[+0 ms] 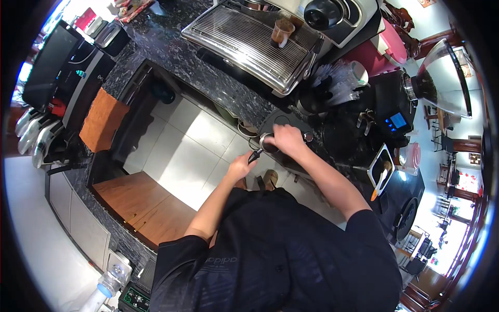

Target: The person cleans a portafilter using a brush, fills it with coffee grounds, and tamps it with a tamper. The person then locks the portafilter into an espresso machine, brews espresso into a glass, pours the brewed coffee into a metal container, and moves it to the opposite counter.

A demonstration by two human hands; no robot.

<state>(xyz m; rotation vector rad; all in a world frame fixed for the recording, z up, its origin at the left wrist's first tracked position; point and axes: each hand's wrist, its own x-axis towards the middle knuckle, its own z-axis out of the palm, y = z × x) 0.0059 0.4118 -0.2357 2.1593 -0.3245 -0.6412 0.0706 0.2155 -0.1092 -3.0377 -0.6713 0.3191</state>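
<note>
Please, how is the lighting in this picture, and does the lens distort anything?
In the head view, sunlight whitens a patch of the tiled floor, and the metal drip tray glints; the same head view bends straight edges, with black corners, and the right hand seems slightly soft.

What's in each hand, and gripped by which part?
Left hand: portafilter, by its black handle. Right hand: at the portafilter's round metal head; whether it grips anything can't be told.
</note>
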